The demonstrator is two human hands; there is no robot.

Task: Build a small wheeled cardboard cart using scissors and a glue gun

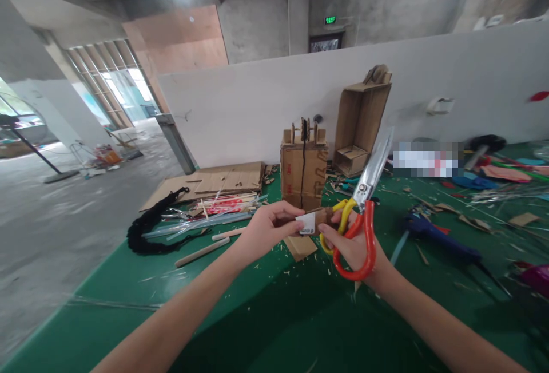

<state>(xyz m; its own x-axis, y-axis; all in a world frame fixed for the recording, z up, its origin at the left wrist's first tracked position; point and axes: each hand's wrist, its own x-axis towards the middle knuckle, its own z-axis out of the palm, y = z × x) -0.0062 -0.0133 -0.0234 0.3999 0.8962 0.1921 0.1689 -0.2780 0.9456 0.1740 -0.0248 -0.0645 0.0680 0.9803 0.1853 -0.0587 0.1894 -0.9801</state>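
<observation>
My left hand is closed, pinching a small brown cardboard piece with a white label on it. At its other end, the thumb and fingers of my right hand press on the same piece. Scissors with one yellow and one red handle hang on my right hand, blades pointing up and away. Just beyond stands an upright cardboard box with a black cord down its front and upright cardboard pieces on top. Under my hands lies a flat cardboard scrap.
On the green table sit a blue glue gun at right, a black braided cord and cardboard sheets at left. An open cardboard box leans against the white partition. Scraps are scattered around.
</observation>
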